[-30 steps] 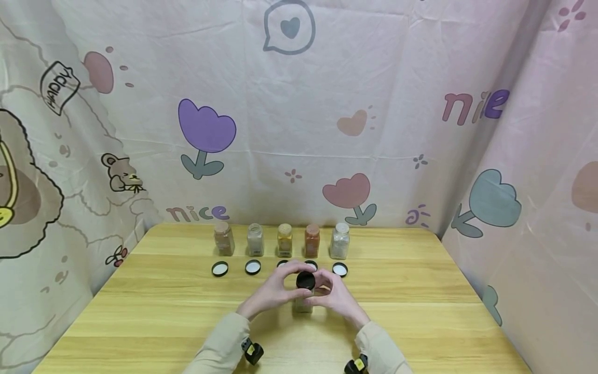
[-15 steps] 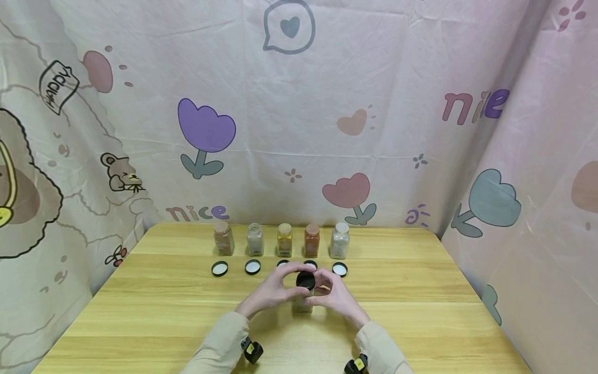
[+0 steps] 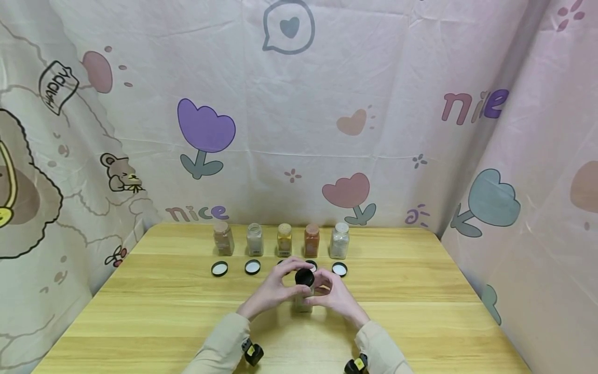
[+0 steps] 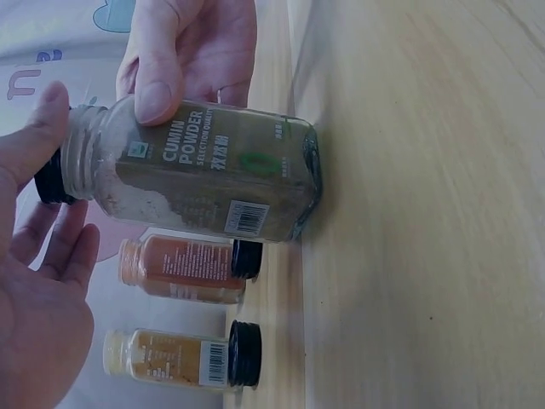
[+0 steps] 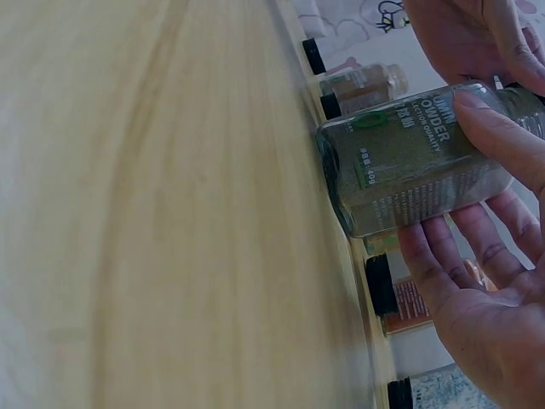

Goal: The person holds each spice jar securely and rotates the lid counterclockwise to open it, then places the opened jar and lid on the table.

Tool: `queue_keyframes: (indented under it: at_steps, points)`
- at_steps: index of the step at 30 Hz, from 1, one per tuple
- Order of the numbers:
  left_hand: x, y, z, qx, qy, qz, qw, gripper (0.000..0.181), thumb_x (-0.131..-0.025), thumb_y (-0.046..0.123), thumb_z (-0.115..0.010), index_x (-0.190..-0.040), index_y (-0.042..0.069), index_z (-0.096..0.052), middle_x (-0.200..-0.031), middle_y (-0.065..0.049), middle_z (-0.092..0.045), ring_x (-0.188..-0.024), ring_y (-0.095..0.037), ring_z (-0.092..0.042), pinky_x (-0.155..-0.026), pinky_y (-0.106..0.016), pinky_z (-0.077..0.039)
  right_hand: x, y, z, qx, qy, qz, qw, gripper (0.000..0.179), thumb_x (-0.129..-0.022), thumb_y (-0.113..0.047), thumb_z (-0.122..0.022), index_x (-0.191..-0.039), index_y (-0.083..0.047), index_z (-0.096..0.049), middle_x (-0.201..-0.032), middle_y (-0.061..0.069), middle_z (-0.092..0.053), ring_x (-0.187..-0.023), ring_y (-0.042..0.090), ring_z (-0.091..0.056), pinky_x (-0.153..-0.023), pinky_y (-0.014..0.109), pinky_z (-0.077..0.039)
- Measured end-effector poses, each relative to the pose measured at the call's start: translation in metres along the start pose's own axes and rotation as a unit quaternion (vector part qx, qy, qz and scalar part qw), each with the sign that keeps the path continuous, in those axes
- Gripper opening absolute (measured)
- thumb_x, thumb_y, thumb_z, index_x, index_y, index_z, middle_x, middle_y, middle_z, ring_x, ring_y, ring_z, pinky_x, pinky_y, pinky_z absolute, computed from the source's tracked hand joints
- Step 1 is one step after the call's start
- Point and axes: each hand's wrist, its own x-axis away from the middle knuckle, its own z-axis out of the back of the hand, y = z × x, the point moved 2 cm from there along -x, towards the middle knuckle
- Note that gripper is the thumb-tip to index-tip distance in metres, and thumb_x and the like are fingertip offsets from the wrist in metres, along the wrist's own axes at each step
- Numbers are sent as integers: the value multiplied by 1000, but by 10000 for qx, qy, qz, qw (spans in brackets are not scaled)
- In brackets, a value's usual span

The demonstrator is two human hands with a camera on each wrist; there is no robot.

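A glass jar (image 3: pixel 303 306) labelled cumin powder stands upright on the table in front of the person. My right hand (image 3: pixel 340 297) grips its body, thumb on the label side, as the right wrist view shows of the jar (image 5: pixel 409 162). Over the mouth, my left hand (image 3: pixel 273 291) pinches a black lid (image 3: pixel 304 277) between thumb and fingers. Bare screw threads show below the lid (image 4: pixel 51 181) in the left wrist view, and the lid sits at the very top of the neck. Whether it still touches the rim I cannot tell. Brownish-green powder fills most of the jar.
Along the table's back edge stand several lidless jars: brown (image 3: pixel 224 241), pale (image 3: pixel 255 242), yellow (image 3: pixel 284 243), orange-red (image 3: pixel 312 243) and white (image 3: pixel 339 243). Black lids, such as the leftmost lid (image 3: pixel 219 269), lie before them. A printed curtain (image 3: pixel 289 104) hangs behind.
The left hand's fingers and the black lid have risen slightly in the last half second. The right hand and the cumin jar stay in place.
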Motion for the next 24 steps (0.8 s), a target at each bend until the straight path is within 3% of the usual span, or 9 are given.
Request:
queue_keyframes:
  at_steps: [6, 12, 18, 24]
  points:
    - [1, -1, 0, 88, 81, 6, 9999, 46, -85, 17, -80, -128, 10, -66, -124, -8, -64, -116, -23, -60, -106, -49, -51, 0, 0, 0, 19, -22, -12, 10000, 42, -78, -7, -86, -111, 0, -61, -98, -4, -65, -91, 3, -66, -93, 20, -57]
    - [2, -4, -1, -42, 204, -228, 9995, 44, -89, 13, -76, -131, 11, -64, -123, -9, -63, -114, -22, -60, -104, -41, -53, 1, -2, 1, 97, 2, -117, 9999, 42, -78, -10, -86, -111, -2, -61, -101, -5, -63, -92, 3, -65, -94, 20, -57]
    - [3, 0, 0, -164, 259, -15, 9995, 42, -97, 14, -66, -139, 11, -59, -126, -6, -56, -118, -12, -54, -106, -36, -50, 1, -4, 2, 163, 23, -208, 9996, 44, -78, -10, -85, -114, -3, -62, -106, 5, -65, -94, 7, -65, -94, 21, -56]
    - [3, 2, 0, 112, 273, -84, 9995, 35, -98, 10, -63, -132, 8, -57, -127, -11, -55, -112, -9, -56, -102, -31, -53, 3, -3, 5, 75, 29, -226, 9997, 45, -78, -8, -85, -116, -1, -61, -111, 10, -66, -96, 8, -65, -95, 21, -56]
